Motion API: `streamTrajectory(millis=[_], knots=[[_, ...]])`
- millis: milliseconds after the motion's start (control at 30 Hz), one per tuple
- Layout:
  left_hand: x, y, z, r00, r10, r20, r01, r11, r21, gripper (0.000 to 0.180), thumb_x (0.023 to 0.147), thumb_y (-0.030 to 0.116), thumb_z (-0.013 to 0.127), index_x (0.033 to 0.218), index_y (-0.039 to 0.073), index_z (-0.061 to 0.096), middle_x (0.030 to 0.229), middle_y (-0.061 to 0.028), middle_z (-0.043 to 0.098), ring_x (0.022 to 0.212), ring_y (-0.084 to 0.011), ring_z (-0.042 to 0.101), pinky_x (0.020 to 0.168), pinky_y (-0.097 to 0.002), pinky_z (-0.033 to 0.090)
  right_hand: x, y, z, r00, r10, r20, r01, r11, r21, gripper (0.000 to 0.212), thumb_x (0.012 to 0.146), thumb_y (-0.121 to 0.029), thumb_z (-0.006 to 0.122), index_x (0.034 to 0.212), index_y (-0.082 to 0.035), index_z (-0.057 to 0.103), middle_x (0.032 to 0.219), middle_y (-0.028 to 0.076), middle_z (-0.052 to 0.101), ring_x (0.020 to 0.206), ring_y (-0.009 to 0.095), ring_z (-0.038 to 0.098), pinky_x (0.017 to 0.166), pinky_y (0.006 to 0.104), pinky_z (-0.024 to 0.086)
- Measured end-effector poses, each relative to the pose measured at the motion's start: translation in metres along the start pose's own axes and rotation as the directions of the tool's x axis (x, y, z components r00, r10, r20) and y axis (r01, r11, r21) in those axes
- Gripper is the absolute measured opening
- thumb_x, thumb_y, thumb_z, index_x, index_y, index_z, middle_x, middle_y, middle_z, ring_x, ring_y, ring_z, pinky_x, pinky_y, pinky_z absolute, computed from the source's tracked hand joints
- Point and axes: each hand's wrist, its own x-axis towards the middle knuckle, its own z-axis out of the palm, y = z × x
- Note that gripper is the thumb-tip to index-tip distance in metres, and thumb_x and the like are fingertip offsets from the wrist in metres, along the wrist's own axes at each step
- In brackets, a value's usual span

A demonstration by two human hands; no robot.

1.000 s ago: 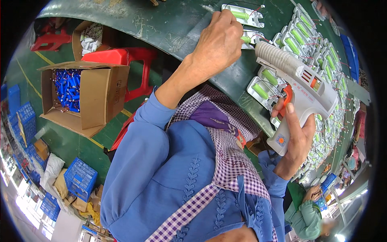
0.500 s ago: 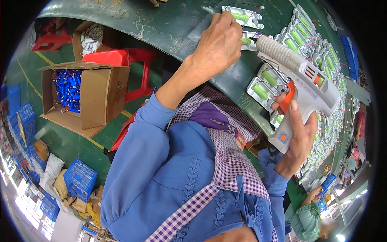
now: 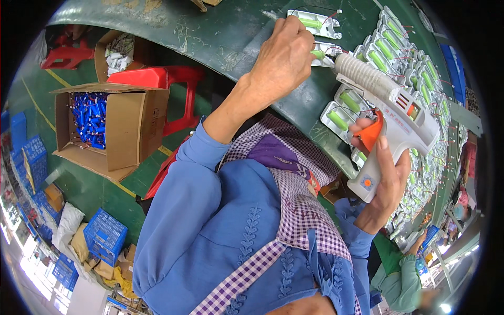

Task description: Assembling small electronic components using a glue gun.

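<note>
My right hand (image 3: 391, 181) is wrapped round the grip of a white hot glue gun (image 3: 401, 118), with fingers at its orange trigger (image 3: 371, 132). The gun's dark nozzle points left, to a white plastic shell (image 3: 324, 61) holding a green battery cell (image 3: 318, 54). My left hand (image 3: 283, 55) is closed over the left end of this shell; its fingertips are mostly hidden. Just beyond lies another white shell (image 3: 329, 30) with a green cell and thin wires. Two more filled shells (image 3: 336, 119) lie under the gun, close to the table's near edge.
Many filled shells (image 3: 420, 89) crowd the right of the green table (image 3: 226, 37). On the floor at left stand a carton (image 3: 139, 131) of blue wired cells, a red stool (image 3: 184, 79) and a blue crate (image 3: 105, 236). A person in green (image 3: 401, 283) is at lower right.
The glue gun has shifted slightly left, and its orange trigger shows more fully, swung out from the grip. My left hand has hardly moved. The person in green has shifted.
</note>
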Motion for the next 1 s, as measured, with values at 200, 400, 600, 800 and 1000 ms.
streamTrajectory(millis=[200, 400, 600, 800, 1000], knots=[[0.005, -0.005, -0.001, 0.995, 0.077, -0.057, -0.078, 0.997, -0.017, 0.015, 0.074, 0.003, 0.069, 0.084, -0.006, 0.062, 0.099, -0.0179, 0.052, 0.095, -0.0350, 0.053, 0.078, -0.0447, 0.050, -0.001, 0.012, -0.010, 1.000, -0.016, 0.027, 0.008, 0.968, 0.251, 0.051, 0.094, -0.015, 0.052, 0.134, 0.012, 0.035, 0.122, 0.035, 0.054, 0.113, 0.044, 0.058, 0.093, 0.0527, 0.052], [0.010, -0.007, -0.001, 0.989, 0.112, -0.096, -0.103, 0.990, 0.095, 0.014, 0.076, 0.003, 0.071, 0.082, -0.001, 0.060, 0.082, -0.0144, 0.056, 0.079, -0.0340, 0.058, 0.070, -0.0428, 0.049, 0.000, 0.026, -0.028, 0.992, 0.018, 0.126, -0.087, 0.820, 0.565, 0.052, 0.097, -0.016, 0.047, 0.138, 0.011, 0.031, 0.131, 0.037, 0.045, 0.121, 0.047, 0.050, 0.097, 0.0558, 0.049], [0.011, -0.013, 0.000, 0.988, 0.123, -0.089, -0.105, 0.977, 0.183, 0.017, 0.076, 0.004, 0.071, 0.087, 0.001, 0.058, 0.080, -0.0132, 0.057, 0.075, -0.0347, 0.059, 0.064, -0.0443, 0.050, 0.003, 0.034, -0.039, 0.977, -0.020, 0.210, -0.165, 0.546, 0.821, 0.053, 0.100, -0.021, 0.041, 0.142, 0.009, 0.027, 0.138, 0.035, 0.039, 0.127, 0.046, 0.044, 0.103, 0.0543, 0.044], [0.020, -0.004, -0.004, 1.000, 0.007, 0.020, -0.013, 0.944, 0.329, 0.016, 0.078, 0.008, 0.069, 0.091, 0.002, 0.063, 0.087, -0.0132, 0.060, 0.085, -0.0332, 0.062, 0.068, -0.0440, 0.053, 0.005, 0.030, -0.043, 0.975, -0.076, 0.209, -0.145, 0.492, 0.858, 0.053, 0.100, -0.020, 0.039, 0.142, 0.010, 0.025, 0.140, 0.035, 0.037, 0.128, 0.046, 0.042, 0.103, 0.0548, 0.044], [0.026, -0.005, -0.004, 0.992, -0.074, 0.102, 0.026, 0.910, 0.413, 0.014, 0.078, 0.012, 0.069, 0.088, 0.002, 0.069, 0.089, -0.0136, 0.061, 0.090, -0.0324, 0.062, 0.071, -0.0444, 0.053, 0.003, 0.023, -0.047, 0.965, -0.149, 0.218, -0.115, 0.507, 0.854, 0.055, 0.101, -0.018, 0.040, 0.144, 0.010, 0.020, 0.145, 0.032, 0.030, 0.135, 0.042, 0.036, 0.107, 0.0520, 0.040]])
